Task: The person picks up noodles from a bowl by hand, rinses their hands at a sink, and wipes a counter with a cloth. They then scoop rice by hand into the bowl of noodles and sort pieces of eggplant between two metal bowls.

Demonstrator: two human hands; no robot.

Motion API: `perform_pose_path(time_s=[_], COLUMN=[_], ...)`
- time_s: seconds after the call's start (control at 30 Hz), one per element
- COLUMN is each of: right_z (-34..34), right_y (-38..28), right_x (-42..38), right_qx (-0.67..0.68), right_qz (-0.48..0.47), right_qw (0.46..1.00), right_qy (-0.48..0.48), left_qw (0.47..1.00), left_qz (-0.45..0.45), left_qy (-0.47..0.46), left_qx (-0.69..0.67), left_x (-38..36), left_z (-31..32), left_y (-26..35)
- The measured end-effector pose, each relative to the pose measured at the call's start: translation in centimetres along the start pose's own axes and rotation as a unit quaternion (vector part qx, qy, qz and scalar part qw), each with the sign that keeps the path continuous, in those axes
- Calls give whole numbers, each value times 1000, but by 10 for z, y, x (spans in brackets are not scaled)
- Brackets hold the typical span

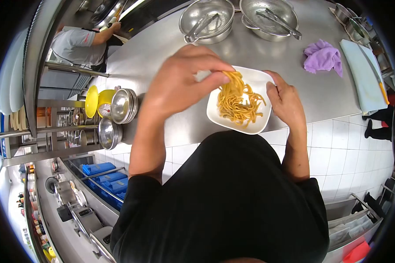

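Observation:
My left hand (pixel 175 81) is closed in a pinch on a clump of yellow-brown noodles (pixel 233 83), just over the left part of a white square bowl (pixel 214 109). More noodles (pixel 241 107) lie heaped in the bowl, and the pinched strands hang down to them. On the other side, my right hand (pixel 286 98) grips the bowl's right rim, thumb at the inner edge and fingers outside. The bowl is at the near edge of a steel counter (pixel 184 122), tilted a little in this view.
Two steel colanders (pixel 206 19) (pixel 267 19) with tongs stand at the back. To the right are a purple cloth (pixel 322 57) and a pale cutting board (pixel 366 74) with a knife. Stacked metal bowls (pixel 123 106) and a yellow scale (pixel 105 103) sit left. A person (pixel 77 46) works at far left.

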State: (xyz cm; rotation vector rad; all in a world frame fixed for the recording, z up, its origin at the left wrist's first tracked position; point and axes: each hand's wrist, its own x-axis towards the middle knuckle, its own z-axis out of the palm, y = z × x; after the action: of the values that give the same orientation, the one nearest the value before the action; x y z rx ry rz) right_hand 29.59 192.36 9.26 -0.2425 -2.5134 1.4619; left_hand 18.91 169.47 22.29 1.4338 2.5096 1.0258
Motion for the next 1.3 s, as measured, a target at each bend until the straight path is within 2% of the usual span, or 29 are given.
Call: perform_pose_path(time_s=[0.07,0.43,0.67,0.8,0.87,0.93,1.0,1.1,1.17,1.23,1.3], right_z=[-1,-5,-26,-45,-58,-70,-77,-81,-78,-76,-74], right_y=[-1,-1,-30,-52,-67,-80,-89,-90,-91,-86,-84], right_x=[-1,-4,-17,-43,-53,-61,-68,-76,-80,-87,-89], right_qx=[2,-4,9,45,54,64,76,77,101,117,117], right_qz=[1,-15,24,37,69,63,56,42,36,30,33], right_qw=[1000,1000,999,998,996,996,996,996,994,992,991], right_qy=[-2,-4,-26,-9,-8,-4,0,9,29,41,55], left_qw=[986,995,937,890,867,860,836,754,775,750,700], left_qz=[40,6,-37,-25,22,78,94,126,309,433,413], left_qy=[14,78,62,14,-15,-72,-172,-277,-166,-52,21], left_qx=[158,-69,-341,-456,-498,-499,-512,-582,-526,-498,-582], left_x=[-1,-2,4,4,5,6,11,10,17,25,21], left_z=[24,0,-18,-21,-21,-23,-33,-34,-13,6,24], left_y=[-10,13,37,70,82,90,100,111,112,110,126])
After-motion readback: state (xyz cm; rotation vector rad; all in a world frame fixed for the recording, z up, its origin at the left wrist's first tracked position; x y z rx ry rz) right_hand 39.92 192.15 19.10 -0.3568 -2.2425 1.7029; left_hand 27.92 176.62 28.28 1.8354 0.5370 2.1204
